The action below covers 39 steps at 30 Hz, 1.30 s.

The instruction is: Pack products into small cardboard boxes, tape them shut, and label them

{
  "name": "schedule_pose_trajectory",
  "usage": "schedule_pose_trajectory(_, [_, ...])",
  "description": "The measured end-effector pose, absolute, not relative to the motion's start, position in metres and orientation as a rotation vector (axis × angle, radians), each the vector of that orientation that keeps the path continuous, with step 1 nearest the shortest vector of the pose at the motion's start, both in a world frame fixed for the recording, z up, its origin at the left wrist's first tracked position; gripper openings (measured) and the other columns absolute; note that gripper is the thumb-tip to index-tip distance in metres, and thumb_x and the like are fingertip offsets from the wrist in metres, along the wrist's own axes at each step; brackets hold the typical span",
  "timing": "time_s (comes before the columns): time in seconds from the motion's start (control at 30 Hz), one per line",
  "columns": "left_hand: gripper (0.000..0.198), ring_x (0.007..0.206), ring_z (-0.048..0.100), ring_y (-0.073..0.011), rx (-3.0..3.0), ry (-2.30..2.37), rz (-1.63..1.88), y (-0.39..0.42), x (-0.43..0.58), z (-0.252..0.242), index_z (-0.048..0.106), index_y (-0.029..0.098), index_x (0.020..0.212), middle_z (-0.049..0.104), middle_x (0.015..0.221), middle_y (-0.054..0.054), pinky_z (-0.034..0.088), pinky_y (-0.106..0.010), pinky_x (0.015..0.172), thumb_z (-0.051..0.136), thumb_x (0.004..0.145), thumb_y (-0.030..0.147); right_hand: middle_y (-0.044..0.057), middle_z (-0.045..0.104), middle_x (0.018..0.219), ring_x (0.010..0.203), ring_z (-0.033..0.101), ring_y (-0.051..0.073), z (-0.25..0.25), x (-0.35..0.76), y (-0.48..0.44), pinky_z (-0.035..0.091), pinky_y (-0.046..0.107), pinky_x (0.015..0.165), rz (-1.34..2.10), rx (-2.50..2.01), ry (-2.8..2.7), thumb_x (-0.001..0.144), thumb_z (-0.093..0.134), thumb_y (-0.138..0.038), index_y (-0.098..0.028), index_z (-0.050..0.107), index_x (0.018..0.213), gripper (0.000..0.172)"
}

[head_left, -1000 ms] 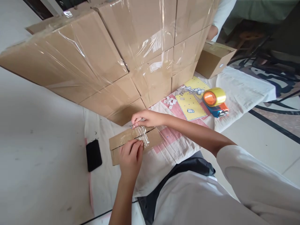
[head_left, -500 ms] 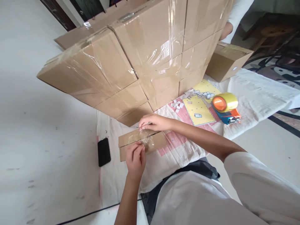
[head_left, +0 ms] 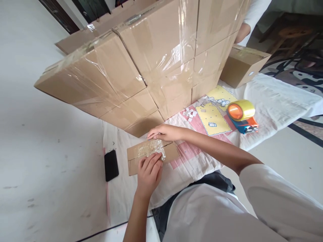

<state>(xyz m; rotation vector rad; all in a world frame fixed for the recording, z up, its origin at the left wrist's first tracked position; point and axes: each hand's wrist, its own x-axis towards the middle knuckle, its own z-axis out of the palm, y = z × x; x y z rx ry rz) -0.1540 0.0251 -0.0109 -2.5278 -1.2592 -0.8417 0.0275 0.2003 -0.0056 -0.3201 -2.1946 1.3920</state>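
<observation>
A small flat cardboard box (head_left: 173, 152) lies in front of me, with a strip of shiny clear tape (head_left: 156, 145) across its middle seam. My left hand (head_left: 150, 171) rests on the near side of the box, its fingers stretched out over the near end of the tape. At the far edge, my right hand (head_left: 168, 132) lies with fingers extended over the rim beside the other end of the strip. The right fingertips are partly hidden behind that edge. Some of the tape is wrinkled.
A big panel of taped cardboard boxes (head_left: 161, 74) stands just beyond. To the right are a yellow tape roll (head_left: 243, 109) on a blue-orange dispenser (head_left: 242, 126), paper scraps (head_left: 189, 114) and another carton (head_left: 244, 65). A black phone (head_left: 111, 165) lies left. Another person's arm (head_left: 242, 33) shows behind.
My left hand has moved slightly right and its fingers have gone from a pinch to lying flat on the tape. My right fingers have lowered over the far edge.
</observation>
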Motion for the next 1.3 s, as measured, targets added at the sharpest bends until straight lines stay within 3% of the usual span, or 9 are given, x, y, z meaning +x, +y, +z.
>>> schedule_pose_trajectory(0.13, [0.026, 0.114, 0.069, -0.0232, -2.538, -1.287, -0.806, 0.024, -0.152, -0.008, 0.063, 0.020, 0.116, 0.077, 0.118, -0.010, 0.043, -0.039, 0.095, 0.062, 0.092, 0.010, 0.009, 0.075, 0.120, 0.115, 0.071, 0.015, -0.011, 0.023, 0.200, 0.052, 0.029, 0.099, 1.332, -0.412, -2.088, 0.100, 0.050, -0.013, -0.016, 0.067, 0.118, 0.025])
schedule_pose_trajectory(0.27, [0.037, 0.106, 0.070, -0.0264, -2.490, -1.264, -0.699, 0.022, -0.148, -0.005, 0.066, 0.022, 0.128, 0.077, 0.115, -0.010, 0.042, -0.041, 0.091, 0.070, 0.091, 0.022, 0.010, 0.078, 0.111, 0.104, 0.073, 0.017, -0.027, 0.036, 0.190, 0.054, 0.029, 0.088, 1.174, -0.624, -1.821, 0.102, 0.050, -0.028, -0.016, 0.069, 0.112, 0.024])
schedule_pose_trajectory(0.43, [0.038, 0.117, 0.069, -0.0224, -2.452, -1.119, -0.693, 0.015, -0.147, -0.011, 0.068, 0.020, 0.127, 0.077, 0.122, -0.006, 0.042, -0.036, 0.099, 0.065, 0.091, 0.008, 0.011, 0.077, 0.106, 0.099, 0.072, 0.020, -0.065, 0.127, 0.163, 0.053, 0.032, 0.083, 0.807, -1.256, -1.514, 0.100, 0.047, -0.030, -0.017, 0.068, 0.111, 0.027])
schedule_pose_trajectory(0.57, [0.042, 0.124, 0.068, -0.0198, -2.459, -1.088, -0.712, 0.017, -0.150, -0.016, 0.068, 0.022, 0.128, 0.076, 0.126, -0.004, 0.042, -0.032, 0.106, 0.059, 0.092, 0.004, 0.014, 0.072, 0.107, 0.106, 0.061, 0.028, -0.090, 0.218, 0.145, 0.050, 0.043, 0.094, 0.417, -1.676, -1.524, 0.095, 0.047, -0.026, -0.018, 0.074, 0.108, 0.032])
schedule_pose_trajectory(0.7, [0.042, 0.123, 0.068, -0.0207, -2.445, -1.110, -0.735, 0.025, -0.152, -0.020, 0.067, 0.023, 0.130, 0.075, 0.127, -0.004, 0.043, -0.032, 0.107, 0.064, 0.091, 0.008, 0.018, 0.060, 0.129, 0.118, 0.049, 0.036, -0.103, 0.258, 0.145, 0.041, 0.054, 0.103, 0.295, -1.921, -1.821, 0.090, 0.056, -0.029, -0.020, 0.076, 0.118, 0.035])
schedule_pose_trajectory(0.87, [0.042, 0.122, 0.069, -0.0210, -2.431, -1.113, -0.757, 0.025, -0.151, -0.023, 0.066, 0.023, 0.131, 0.075, 0.127, -0.004, 0.043, -0.032, 0.106, 0.068, 0.091, 0.011, 0.017, 0.058, 0.130, 0.121, 0.046, 0.035, -0.110, 0.255, 0.152, 0.041, 0.049, 0.103, 0.283, -1.939, -1.897, 0.089, 0.057, -0.024, -0.019, 0.076, 0.107, 0.027])
schedule_pose_trajectory(1.03, [0.042, 0.118, 0.070, -0.0216, -2.418, -1.117, -0.788, 0.022, -0.145, -0.017, 0.065, 0.022, 0.132, 0.075, 0.126, -0.004, 0.042, -0.034, 0.102, 0.066, 0.092, 0.010, 0.014, 0.066, 0.114, 0.108, 0.052, 0.030, -0.114, 0.250, 0.150, 0.045, 0.043, 0.095, 0.287, -1.919, -1.828, 0.089, 0.051, -0.019, -0.018, 0.071, 0.094, 0.020])
schedule_pose_trajectory(1.17, [0.039, 0.110, 0.072, -0.0234, -2.401, -1.203, -0.765, 0.025, -0.137, -0.011, 0.064, 0.021, 0.132, 0.077, 0.122, -0.006, 0.043, -0.037, 0.093, 0.065, 0.094, 0.018, 0.013, 0.068, 0.108, 0.103, 0.053, 0.030, -0.118, 0.246, 0.145, 0.043, 0.044, 0.094, 0.264, -1.907, -1.767, 0.091, 0.051, -0.022, -0.017, 0.070, 0.108, 0.026])
schedule_pose_trajectory(1.3, [0.035, 0.111, 0.071, -0.0243, -2.336, -1.232, -0.696, 0.025, -0.130, -0.017, 0.067, 0.023, 0.130, 0.075, 0.126, -0.006, 0.040, -0.039, 0.095, 0.063, 0.095, 0.018, 0.014, 0.065, 0.125, 0.112, 0.048, 0.033, -0.121, 0.240, 0.142, 0.039, 0.049, 0.100, 0.226, -1.869, -1.772, 0.094, 0.052, -0.029, -0.020, 0.073, 0.120, 0.034])
